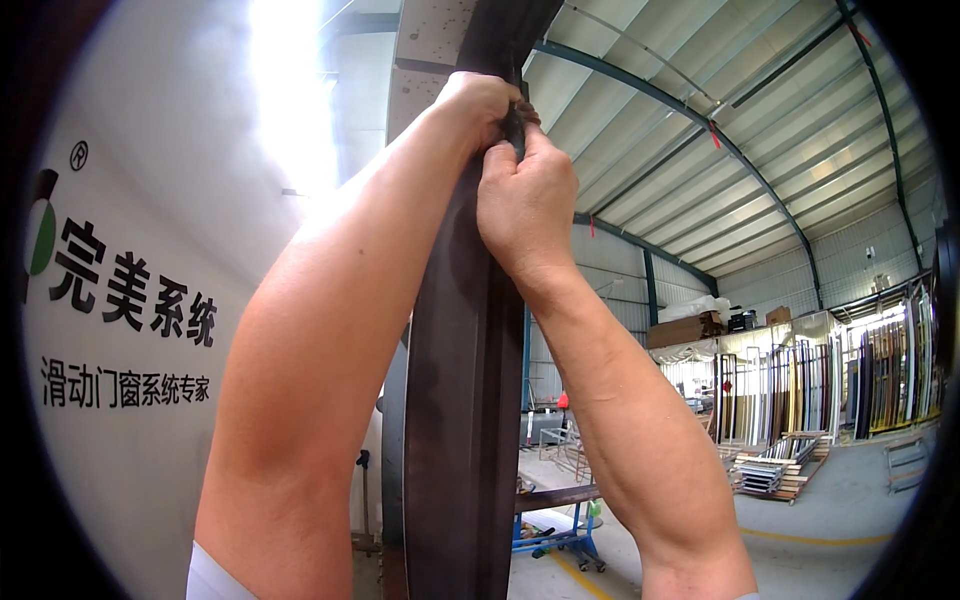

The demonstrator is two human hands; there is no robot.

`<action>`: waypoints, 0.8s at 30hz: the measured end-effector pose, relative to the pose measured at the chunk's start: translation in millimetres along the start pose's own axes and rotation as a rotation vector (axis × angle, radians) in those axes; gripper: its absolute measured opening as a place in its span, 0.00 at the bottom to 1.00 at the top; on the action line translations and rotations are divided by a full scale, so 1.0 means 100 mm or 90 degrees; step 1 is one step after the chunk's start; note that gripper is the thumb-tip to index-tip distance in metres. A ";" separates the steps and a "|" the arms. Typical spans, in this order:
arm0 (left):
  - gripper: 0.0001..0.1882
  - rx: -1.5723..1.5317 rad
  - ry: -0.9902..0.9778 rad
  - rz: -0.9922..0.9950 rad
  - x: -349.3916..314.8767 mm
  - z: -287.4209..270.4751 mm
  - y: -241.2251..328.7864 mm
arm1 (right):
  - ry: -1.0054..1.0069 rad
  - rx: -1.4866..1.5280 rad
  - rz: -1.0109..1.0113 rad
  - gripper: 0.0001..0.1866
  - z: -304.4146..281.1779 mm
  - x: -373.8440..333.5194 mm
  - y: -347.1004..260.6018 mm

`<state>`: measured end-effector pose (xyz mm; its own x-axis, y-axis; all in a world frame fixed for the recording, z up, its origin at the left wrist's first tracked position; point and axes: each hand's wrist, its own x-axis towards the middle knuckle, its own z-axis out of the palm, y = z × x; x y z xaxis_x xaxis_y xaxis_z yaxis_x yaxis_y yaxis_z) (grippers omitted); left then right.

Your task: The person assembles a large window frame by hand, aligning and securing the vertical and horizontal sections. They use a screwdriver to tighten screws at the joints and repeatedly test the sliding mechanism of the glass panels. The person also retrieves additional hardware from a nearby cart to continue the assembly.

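A tall dark brown metal profile (460,400) stands upright in front of me and meets a dark crosspiece (510,30) at the top. Both my arms reach up to its right edge, just under that corner. My left hand (482,105) is closed there, its fingertips mostly hidden behind the hand and the profile's edge. Slightly lower, my right hand (530,200) pinches a short visible piece of black strip (514,130) between thumb and fingers. Most of the strip is hidden by the hands; its material is not plain.
A white wall panel (120,450) with printed lettering curves along the left. On the right stand racks of long profiles (780,395), a low stack of bars (770,470) and a blue wheeled cart (560,535). Boxes (690,328) lie on top of a raised structure.
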<state>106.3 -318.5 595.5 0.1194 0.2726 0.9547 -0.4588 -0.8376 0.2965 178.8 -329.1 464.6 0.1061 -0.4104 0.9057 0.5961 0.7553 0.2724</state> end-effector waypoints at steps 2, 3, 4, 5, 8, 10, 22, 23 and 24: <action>0.07 0.002 0.008 0.003 -0.01 0.00 0.00 | -0.002 -0.002 0.006 0.22 0.01 0.00 0.01; 0.07 0.009 0.012 0.006 0.01 0.00 0.00 | -0.002 -0.002 0.009 0.22 0.01 0.00 0.01; 0.07 0.016 0.016 0.010 0.02 -0.01 0.00 | -0.003 -0.002 0.008 0.22 0.01 0.00 0.01; 0.07 0.003 0.012 0.003 0.04 -0.02 0.00 | -0.005 -0.003 0.008 0.22 0.02 0.01 0.00; 0.07 -0.012 0.008 -0.008 -0.01 0.00 0.01 | 0.001 -0.006 -0.006 0.22 0.00 0.00 0.01; 0.07 0.019 0.023 0.002 -0.01 0.00 0.02 | 0.004 -0.001 -0.010 0.22 0.00 0.00 0.01; 0.07 0.004 0.009 -0.003 0.02 -0.02 0.00 | -0.016 0.019 0.021 0.25 0.00 -0.01 -0.03; 0.08 0.004 0.006 -0.005 0.01 -0.02 0.00 | -0.019 0.015 0.023 0.25 0.00 -0.01 -0.04; 0.08 0.004 0.004 -0.008 -0.01 -0.01 0.01 | -0.021 0.012 0.025 0.25 0.00 -0.01 -0.04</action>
<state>104.3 -319.3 594.8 0.1194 0.2853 0.9510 -0.4523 -0.8370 0.3079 176.5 -332.3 462.6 0.1019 -0.3636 0.9260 0.5765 0.7802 0.2428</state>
